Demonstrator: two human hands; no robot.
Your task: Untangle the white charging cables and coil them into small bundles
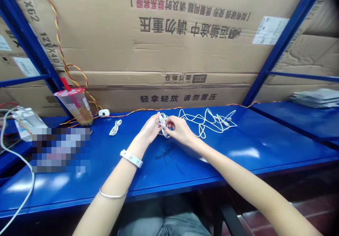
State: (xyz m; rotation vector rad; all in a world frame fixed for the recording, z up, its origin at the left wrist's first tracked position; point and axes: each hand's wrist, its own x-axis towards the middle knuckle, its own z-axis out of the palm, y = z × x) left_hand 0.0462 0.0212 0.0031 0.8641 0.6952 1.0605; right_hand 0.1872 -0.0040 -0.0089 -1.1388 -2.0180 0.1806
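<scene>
My left hand (150,128) and my right hand (180,130) meet over the blue metal table (169,169), both gripping a loose coil of white cable (162,125). The cable's long free length (201,123) trails to the right across the tabletop in loops and ends near a small white connector (225,121). A smaller bundled white cable (115,127) lies to the left of my left hand. Thin black wires (164,155) lie just below my hands. A white band and a thin silver bangle circle my left forearm.
A plastic cup with a red straw (75,105) stands at the back left, near a small white device (103,113). A red-and-yellow twisted wire (132,113) runs along the back edge. Cardboard boxes (159,52) fill blue shelving behind. A pixelated patch (60,149) hides part of the left.
</scene>
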